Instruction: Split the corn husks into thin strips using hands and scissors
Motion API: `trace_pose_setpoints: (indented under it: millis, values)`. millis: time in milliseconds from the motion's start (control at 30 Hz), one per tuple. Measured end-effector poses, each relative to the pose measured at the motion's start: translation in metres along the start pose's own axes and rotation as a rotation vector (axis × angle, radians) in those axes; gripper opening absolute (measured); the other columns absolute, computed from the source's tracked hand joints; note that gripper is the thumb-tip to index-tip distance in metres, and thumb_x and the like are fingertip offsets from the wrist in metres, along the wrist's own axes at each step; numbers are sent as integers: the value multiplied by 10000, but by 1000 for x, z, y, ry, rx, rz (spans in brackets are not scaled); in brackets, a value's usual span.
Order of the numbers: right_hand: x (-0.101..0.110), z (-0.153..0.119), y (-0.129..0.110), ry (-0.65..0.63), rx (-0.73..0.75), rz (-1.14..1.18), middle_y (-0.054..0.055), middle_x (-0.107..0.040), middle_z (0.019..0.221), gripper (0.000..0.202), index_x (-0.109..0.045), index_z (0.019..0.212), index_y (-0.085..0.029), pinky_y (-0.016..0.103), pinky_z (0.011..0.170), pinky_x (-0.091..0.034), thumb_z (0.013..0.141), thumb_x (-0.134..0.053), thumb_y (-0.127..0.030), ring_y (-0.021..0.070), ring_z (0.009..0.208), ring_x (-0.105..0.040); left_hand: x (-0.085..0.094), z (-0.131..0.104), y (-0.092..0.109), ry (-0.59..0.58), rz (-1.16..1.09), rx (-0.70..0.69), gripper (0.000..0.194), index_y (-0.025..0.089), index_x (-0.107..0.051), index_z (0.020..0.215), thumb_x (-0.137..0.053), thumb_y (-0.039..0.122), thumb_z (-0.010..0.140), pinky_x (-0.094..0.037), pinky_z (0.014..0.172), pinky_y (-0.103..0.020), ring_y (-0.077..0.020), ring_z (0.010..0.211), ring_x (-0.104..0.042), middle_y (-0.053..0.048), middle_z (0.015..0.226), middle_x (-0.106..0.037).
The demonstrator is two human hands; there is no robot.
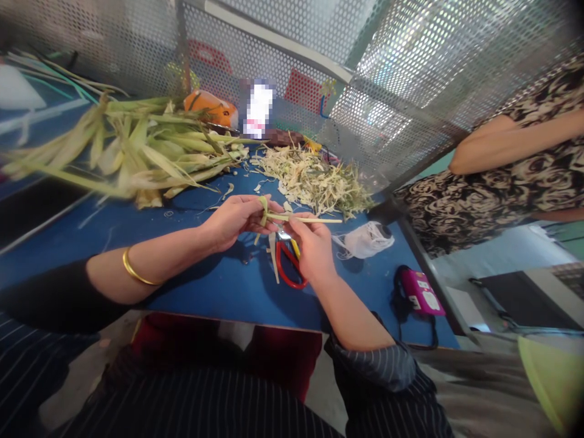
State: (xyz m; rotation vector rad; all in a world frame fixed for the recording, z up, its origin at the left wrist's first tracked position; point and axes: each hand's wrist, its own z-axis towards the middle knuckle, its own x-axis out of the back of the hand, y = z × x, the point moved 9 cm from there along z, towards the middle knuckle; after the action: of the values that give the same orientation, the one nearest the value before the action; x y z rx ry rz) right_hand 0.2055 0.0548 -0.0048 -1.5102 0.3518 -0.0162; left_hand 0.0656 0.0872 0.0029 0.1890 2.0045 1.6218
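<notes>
My left hand [233,222] is closed on a small looped piece of pale green husk [264,210], pinched between thumb and fingers. A thin straight stalk [326,221] runs from it to the right, and my right hand [312,240] grips this stalk between thumb and fingers. Both hands are close together above the blue table [228,292]. Just beneath them lie scissors with red handles [295,284], partly covered by my right hand. A narrow husk strip [274,258] is beside the scissors.
Long green husks [159,152] are heaped at the back left, shredded pieces [314,179] behind my hands. White thread [367,239] and a magenta box [422,292] are on the right. A person in a patterned garment [460,204] stands beyond a perforated metal screen [287,36].
</notes>
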Motion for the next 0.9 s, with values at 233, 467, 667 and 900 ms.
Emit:
trace_pose_setpoints:
  millis: [233,467,667,900]
  values:
    - [-14,1,18,-159,-185,166,-4,-667,745,88,-640,731,-174,321,800,-493,681,-695,-220,136,712,-622,-7,-1,0,-63,-47,11,219,104,-716,908,-547,237,872,-557,666,-235,-131,654,-674,-97,790,-730]
    - [-15,0,28,-138,-257,164,-31,-625,635,112,-640,730,-168,274,613,-478,659,-714,-214,110,582,-571,-19,-1,-13,-198,-138,130,229,109,-715,879,-529,243,882,-567,656,-239,-144,661,-680,-99,782,-720]
    - [-13,-4,32,-135,-360,74,-25,-631,615,187,-653,779,-152,222,438,-438,683,-727,-295,73,425,-524,-7,1,-17,-63,-208,190,226,113,-712,852,-514,218,878,-549,589,-199,-125,643,-668,-95,806,-721]
    - [-24,-11,-13,-285,8,-252,-54,-648,686,106,-576,906,-227,228,453,-471,831,-605,-296,89,438,-570,12,6,-9,76,-135,64,182,117,-719,862,-597,245,821,-480,474,-184,-116,631,-639,-91,842,-725]
